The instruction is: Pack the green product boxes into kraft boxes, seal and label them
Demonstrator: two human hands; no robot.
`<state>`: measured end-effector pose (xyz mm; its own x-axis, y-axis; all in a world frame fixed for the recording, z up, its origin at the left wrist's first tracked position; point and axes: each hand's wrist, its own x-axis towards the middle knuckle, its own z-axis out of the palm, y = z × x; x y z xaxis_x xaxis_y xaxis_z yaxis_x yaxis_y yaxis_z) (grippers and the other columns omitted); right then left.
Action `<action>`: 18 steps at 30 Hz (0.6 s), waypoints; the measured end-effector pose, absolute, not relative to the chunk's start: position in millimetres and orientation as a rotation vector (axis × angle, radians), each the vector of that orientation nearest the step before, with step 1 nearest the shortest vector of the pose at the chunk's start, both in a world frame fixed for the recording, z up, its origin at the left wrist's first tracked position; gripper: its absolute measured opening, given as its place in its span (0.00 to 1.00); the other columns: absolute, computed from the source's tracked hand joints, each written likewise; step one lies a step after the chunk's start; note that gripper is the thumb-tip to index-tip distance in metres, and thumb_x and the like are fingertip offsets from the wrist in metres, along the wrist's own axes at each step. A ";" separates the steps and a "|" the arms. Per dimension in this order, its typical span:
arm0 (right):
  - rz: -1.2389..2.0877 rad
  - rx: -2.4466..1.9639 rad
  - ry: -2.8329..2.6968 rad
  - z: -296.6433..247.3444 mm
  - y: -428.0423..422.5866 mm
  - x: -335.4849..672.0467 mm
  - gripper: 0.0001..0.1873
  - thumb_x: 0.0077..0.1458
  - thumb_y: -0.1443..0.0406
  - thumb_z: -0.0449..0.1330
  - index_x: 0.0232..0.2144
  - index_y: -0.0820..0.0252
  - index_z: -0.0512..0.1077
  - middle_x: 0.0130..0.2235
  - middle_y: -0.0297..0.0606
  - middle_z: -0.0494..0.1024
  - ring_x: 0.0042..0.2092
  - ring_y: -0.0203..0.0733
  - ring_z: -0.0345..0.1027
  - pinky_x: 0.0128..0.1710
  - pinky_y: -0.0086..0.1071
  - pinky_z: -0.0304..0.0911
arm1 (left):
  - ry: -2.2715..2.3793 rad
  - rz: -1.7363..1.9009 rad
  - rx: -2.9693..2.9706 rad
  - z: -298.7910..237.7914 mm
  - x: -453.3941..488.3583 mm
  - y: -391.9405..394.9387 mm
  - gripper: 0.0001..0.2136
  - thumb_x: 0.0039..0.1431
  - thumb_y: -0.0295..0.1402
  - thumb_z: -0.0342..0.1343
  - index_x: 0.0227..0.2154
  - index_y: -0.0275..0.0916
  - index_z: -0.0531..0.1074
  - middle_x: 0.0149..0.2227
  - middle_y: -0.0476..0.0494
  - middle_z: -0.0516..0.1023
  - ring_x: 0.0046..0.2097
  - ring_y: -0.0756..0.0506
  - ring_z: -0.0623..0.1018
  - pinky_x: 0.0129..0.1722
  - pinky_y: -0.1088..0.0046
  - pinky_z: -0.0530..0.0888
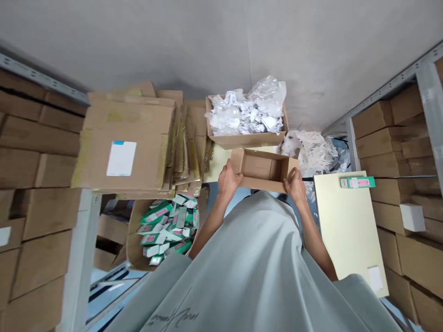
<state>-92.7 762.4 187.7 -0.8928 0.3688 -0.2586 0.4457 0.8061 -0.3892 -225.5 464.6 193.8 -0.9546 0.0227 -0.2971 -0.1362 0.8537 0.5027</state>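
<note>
Both of my hands hold a small open cardboard box (pixel 266 167) in front of me, its inside facing up and bare. My left hand (pixel 229 179) grips the left end, thumb along the near side. At the right end, my right hand (pixel 296 185) has its fingers round the wall. Just beyond the box, a larger carton (pixel 247 140) is filled with crumpled white paper and clear plastic. To the lower left, a deep carton (pixel 134 251) holds many small green and white boxes (pixel 169 226) with pink marks.
Flattened cardboard sheets (pixel 93 138) are stacked at the left. On the pale board (pixel 346 226) at right lie one green box (pixel 357 182) and a white paper (pixel 375 278). Shelves of brown cartons (pixel 377 157) line both sides. White packing scraps (pixel 309 150) sit beyond my right hand, before a grey wall.
</note>
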 end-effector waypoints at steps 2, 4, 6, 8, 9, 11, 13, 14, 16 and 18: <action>-0.625 0.603 2.770 189.3 747.3 -126.1 0.44 0.71 0.55 0.57 0.79 0.72 0.51 0.76 0.75 0.62 0.66 0.71 0.76 0.61 0.57 0.76 | 2.709 0.755 -0.226 196.6 -231.6 446.5 0.43 0.60 0.30 0.70 0.77 0.30 0.61 0.62 0.19 0.81 0.63 0.21 0.82 0.65 0.48 0.77; -0.569 0.567 2.727 192.8 734.4 -153.6 0.44 0.71 0.56 0.59 0.79 0.72 0.52 0.77 0.74 0.60 0.67 0.70 0.76 0.62 0.55 0.75 | 2.684 0.707 -0.338 199.9 -236.3 437.9 0.43 0.62 0.30 0.69 0.77 0.29 0.60 0.62 0.18 0.80 0.63 0.21 0.82 0.65 0.48 0.77; -0.510 0.530 2.695 198.1 725.1 -173.9 0.43 0.72 0.57 0.58 0.80 0.71 0.51 0.78 0.72 0.59 0.68 0.68 0.75 0.63 0.52 0.74 | 2.673 0.649 -0.410 203.9 -239.3 435.6 0.41 0.64 0.31 0.66 0.77 0.29 0.60 0.63 0.19 0.80 0.64 0.22 0.82 0.64 0.48 0.78; -0.484 0.505 2.673 205.6 720.9 -187.3 0.42 0.73 0.58 0.58 0.80 0.71 0.51 0.79 0.70 0.58 0.70 0.66 0.73 0.65 0.49 0.73 | 2.660 0.622 -0.447 208.5 -240.3 436.2 0.39 0.66 0.31 0.63 0.77 0.29 0.60 0.64 0.19 0.80 0.64 0.22 0.82 0.64 0.47 0.79; -0.487 0.496 2.680 210.6 721.0 -192.4 0.42 0.73 0.58 0.58 0.80 0.72 0.52 0.79 0.70 0.58 0.72 0.66 0.71 0.67 0.49 0.72 | 2.657 0.629 -0.458 210.9 -240.1 436.7 0.37 0.67 0.32 0.62 0.77 0.28 0.60 0.65 0.19 0.79 0.65 0.22 0.81 0.64 0.46 0.79; -0.520 0.482 2.767 223.1 725.1 -202.5 0.41 0.74 0.56 0.59 0.78 0.74 0.55 0.78 0.70 0.61 0.74 0.66 0.67 0.70 0.50 0.68 | 2.689 0.671 -0.472 216.2 -239.7 437.9 0.36 0.68 0.32 0.60 0.76 0.27 0.61 0.69 0.17 0.75 0.68 0.22 0.79 0.67 0.44 0.77; -0.564 0.476 2.936 237.9 733.0 -216.3 0.41 0.75 0.53 0.57 0.77 0.73 0.57 0.75 0.69 0.66 0.75 0.66 0.65 0.72 0.53 0.65 | 2.799 0.750 -0.452 222.4 -241.9 440.8 0.34 0.68 0.33 0.59 0.74 0.27 0.63 0.74 0.17 0.69 0.73 0.23 0.72 0.73 0.43 0.71; -0.582 0.470 3.022 245.2 737.3 -225.4 0.40 0.76 0.52 0.56 0.78 0.71 0.57 0.73 0.68 0.69 0.74 0.65 0.66 0.72 0.53 0.65 | 2.869 0.806 -0.417 226.2 -244.9 443.7 0.33 0.68 0.33 0.59 0.74 0.28 0.64 0.76 0.18 0.66 0.76 0.24 0.69 0.76 0.43 0.67; -0.594 0.441 3.127 257.9 744.9 -247.1 0.38 0.77 0.50 0.53 0.78 0.65 0.57 0.68 0.63 0.74 0.69 0.64 0.70 0.68 0.53 0.69 | 2.984 0.948 -0.286 235.7 -255.1 453.4 0.32 0.68 0.34 0.60 0.73 0.32 0.66 0.77 0.22 0.65 0.79 0.26 0.64 0.80 0.43 0.62; -0.564 0.384 3.126 266.8 749.5 -269.7 0.35 0.78 0.52 0.52 0.78 0.61 0.60 0.63 0.58 0.78 0.63 0.63 0.75 0.62 0.50 0.72 | 3.025 1.090 -0.101 247.9 -269.1 468.1 0.30 0.70 0.35 0.59 0.72 0.36 0.68 0.76 0.26 0.68 0.79 0.29 0.64 0.81 0.44 0.60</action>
